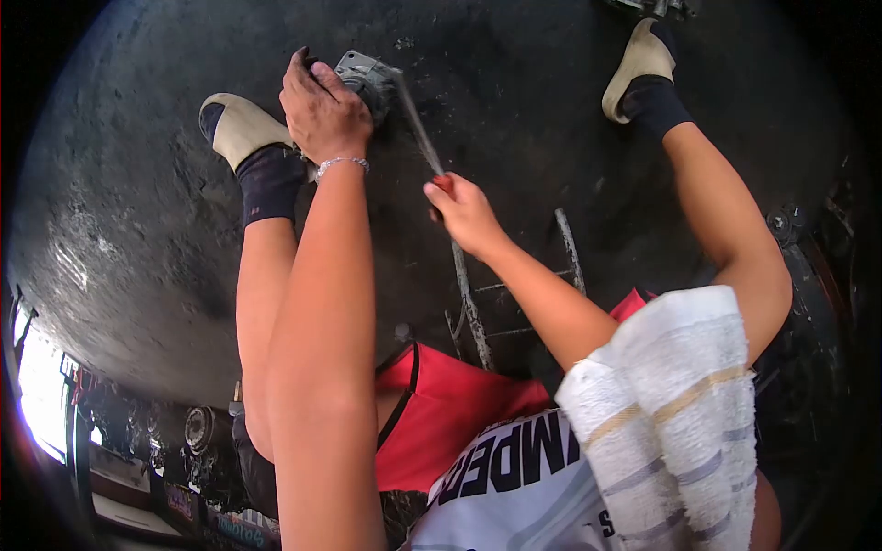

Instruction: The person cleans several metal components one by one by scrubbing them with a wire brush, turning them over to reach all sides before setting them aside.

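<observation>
A grey cast-metal housing (366, 81) with a holed corner flange lies on the dark floor between the feet. My left hand (326, 115) wraps around its near-left side, fingers bent against the metal. From the right, my right hand (470, 217) grips a red-handled tool with a long metal shaft (421, 127). Motion blurs the shaft, and its far end meets the housing's right edge. The tool's exact kind does not show.
My shoes (241, 130) stand either side of the work. Below my right forearm is a worn metal frame (470, 308). A striped white towel (675, 395) hangs over my right upper arm. Another metal part (650, 7) lies at the top right, with machine parts (204, 432) at lower left.
</observation>
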### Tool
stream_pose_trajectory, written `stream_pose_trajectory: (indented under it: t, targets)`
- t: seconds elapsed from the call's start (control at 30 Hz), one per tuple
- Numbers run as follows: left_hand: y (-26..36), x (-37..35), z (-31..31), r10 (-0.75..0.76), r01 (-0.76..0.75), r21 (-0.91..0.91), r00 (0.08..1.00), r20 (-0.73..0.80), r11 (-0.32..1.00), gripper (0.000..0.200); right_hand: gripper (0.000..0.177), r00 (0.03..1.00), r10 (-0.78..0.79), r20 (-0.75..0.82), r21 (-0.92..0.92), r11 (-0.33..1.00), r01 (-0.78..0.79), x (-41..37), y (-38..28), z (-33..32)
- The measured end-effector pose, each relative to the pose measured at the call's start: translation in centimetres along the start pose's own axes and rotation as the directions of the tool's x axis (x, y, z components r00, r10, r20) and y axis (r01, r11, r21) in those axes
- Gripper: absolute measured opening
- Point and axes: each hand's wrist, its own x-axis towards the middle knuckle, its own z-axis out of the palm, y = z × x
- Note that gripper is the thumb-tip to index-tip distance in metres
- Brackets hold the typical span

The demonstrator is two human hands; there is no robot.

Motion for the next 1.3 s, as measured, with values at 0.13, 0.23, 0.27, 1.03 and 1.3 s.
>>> stream_pose_trajectory:
  t: [0.13,0.23,0.27,1.03,1.3]
  targets:
    - [0.2,0.0,0.1,-0.030,0.029,-0.021,0.999,-0.015,0.999,0.031,0.025,0.958,-0.240,-0.157,-0.307,0.934,0.183,4.0,-2.8,3.4]
    - [0.2,0.0,0.0,-0.026,0.026,0.001,1.000,-0.006,1.000,0.032,0.022,0.935,-0.299,-0.189,-0.257,0.934,0.247,5.8,-4.1,3.8]
    - [0.3,-0.1,-0.1,-0.018,0.018,0.015,1.000,0.006,1.000,0.032,0.024,0.980,-0.150,-0.133,-0.228,0.967,0.117,5.5,-2.5,3.3]
    - [0.1,0.4,0.5,0.061,-0.058,0.046,0.996,-0.064,0.997,0.034,0.026,0.989,-0.039,-0.145,-0.101,0.995,0.024,5.7,-3.7,5.3]
    - [-0.4,0.3,0.8,0.134,-0.123,0.111,0.985,-0.104,0.986,0.034,0.030,0.962,-0.188,-0.197,-0.080,0.981,0.176,5.4,1.3,6.7]
